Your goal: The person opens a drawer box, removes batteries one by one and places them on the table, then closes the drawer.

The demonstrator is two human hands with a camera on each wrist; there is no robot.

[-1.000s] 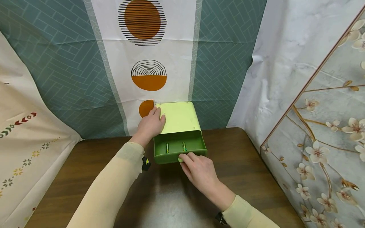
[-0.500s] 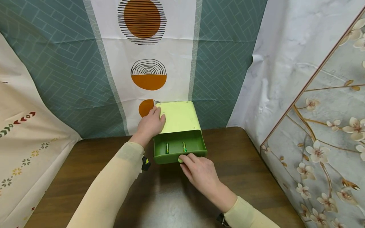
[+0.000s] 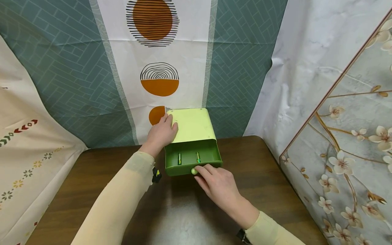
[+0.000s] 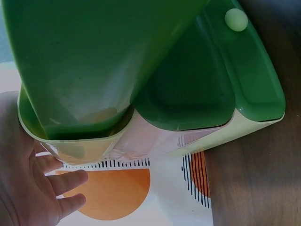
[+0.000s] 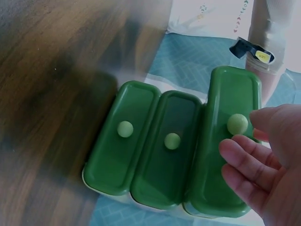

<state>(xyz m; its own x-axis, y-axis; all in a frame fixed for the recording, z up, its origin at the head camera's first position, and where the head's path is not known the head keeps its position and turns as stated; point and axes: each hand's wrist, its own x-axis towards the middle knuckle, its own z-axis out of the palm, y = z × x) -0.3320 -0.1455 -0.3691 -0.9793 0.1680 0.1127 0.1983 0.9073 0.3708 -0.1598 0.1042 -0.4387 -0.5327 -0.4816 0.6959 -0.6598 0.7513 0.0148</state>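
A small pale yellow-green drawer cabinet (image 3: 191, 126) stands at the back of the table. Its green top drawer (image 3: 176, 171) is pulled out, and two small green batteries (image 3: 179, 159) lie apart in it. My left hand (image 3: 162, 132) rests on the cabinet's top left edge; in the left wrist view its fingers (image 4: 70, 182) stretch loosely along the side. My right hand (image 3: 218, 182) is at the drawer front, fingertips beside the round knob (image 5: 237, 124). From the right wrist the fingers look relaxed and spread, not wrapped round the knob; whether the thumb touches it is unclear.
Below the top drawer, two closed green drawers (image 5: 162, 174) have round knobs too. The brown wooden table (image 3: 101, 190) extends around the cabinet. Patterned cloths (image 3: 245, 68) hang behind and at both sides.
My right hand has loosened from the knob and shifted slightly right, so more of the knob shows. The left hand, cabinet and pulled-out drawer have stayed in place.
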